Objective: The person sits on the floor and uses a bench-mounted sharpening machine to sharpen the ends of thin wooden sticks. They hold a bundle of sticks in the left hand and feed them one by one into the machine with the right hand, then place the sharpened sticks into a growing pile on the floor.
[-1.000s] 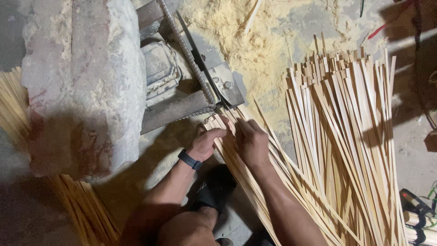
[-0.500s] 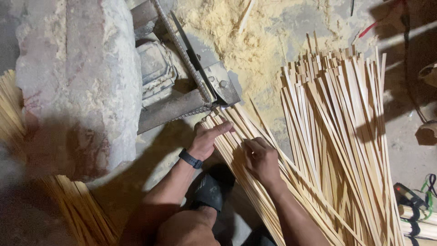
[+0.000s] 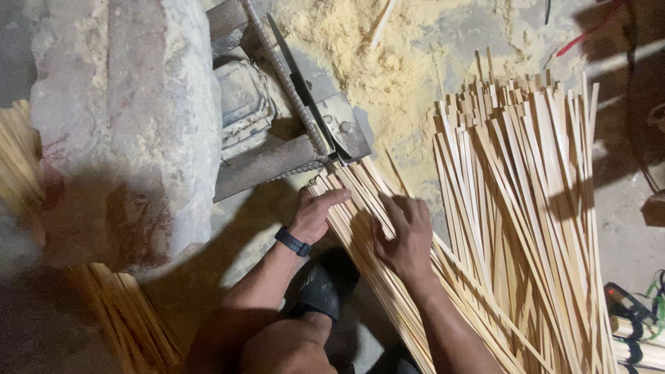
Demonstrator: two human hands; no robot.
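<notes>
Hands pressing flat, fingers spread, gripping nothing: left hand point(image 3: 315, 213) and right hand point(image 3: 405, 239) are steadying the slanted bundle of pale split bamboo strips point(image 3: 360, 208) on the floor, its ends touching the grey metal cutter point(image 3: 305, 111). Next move likely needs even forward pressure.

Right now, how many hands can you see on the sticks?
2. The left hand lies on the slanted bundle of bamboo strips near the metal blade. The right hand presses the same bundle lower down. No other hands show.

Looks like a rough bamboo-splitting workshop: sawdust point(image 3: 374, 69) all over the concrete floor point(image 3: 471, 34), heaps of split strips point(image 3: 533, 208), grimy machine point(image 3: 291, 131).
</notes>
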